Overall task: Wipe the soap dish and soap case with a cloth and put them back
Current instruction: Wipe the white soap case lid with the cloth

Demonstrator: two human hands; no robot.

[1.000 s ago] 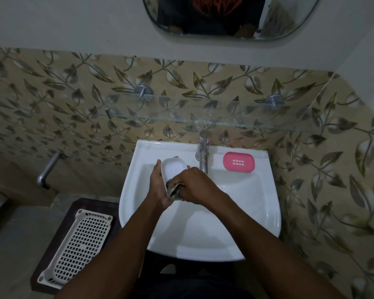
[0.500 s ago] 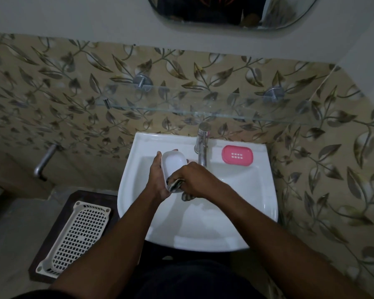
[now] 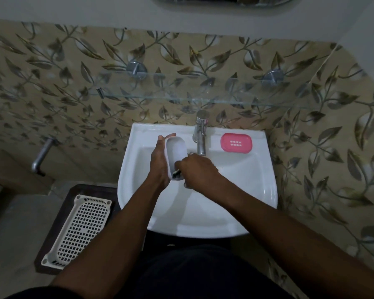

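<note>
Over the white sink [image 3: 257, 190], my left hand [image 3: 160, 162] holds a white oval soap case [image 3: 175, 152] upright by its left side, with fingertips showing above its top edge. My right hand [image 3: 198, 170] grips a dark cloth [image 3: 177, 172] and presses it against the lower end of the case. Most of the cloth is hidden inside the fist. A pink soap dish [image 3: 235, 142] with small drain holes lies on the sink's back ledge, right of the tap.
A chrome tap [image 3: 200, 134] stands at the back middle of the sink, close to my right hand. A glass shelf [image 3: 203, 98] runs above it. A white perforated basket [image 3: 80, 229] sits on a dark stool at lower left. A metal pipe [image 3: 41, 156] juts from the left wall.
The view has tilted down, so the mirror has almost left the frame. More of the white case shows above my right hand, which now sits at its lower end.
</note>
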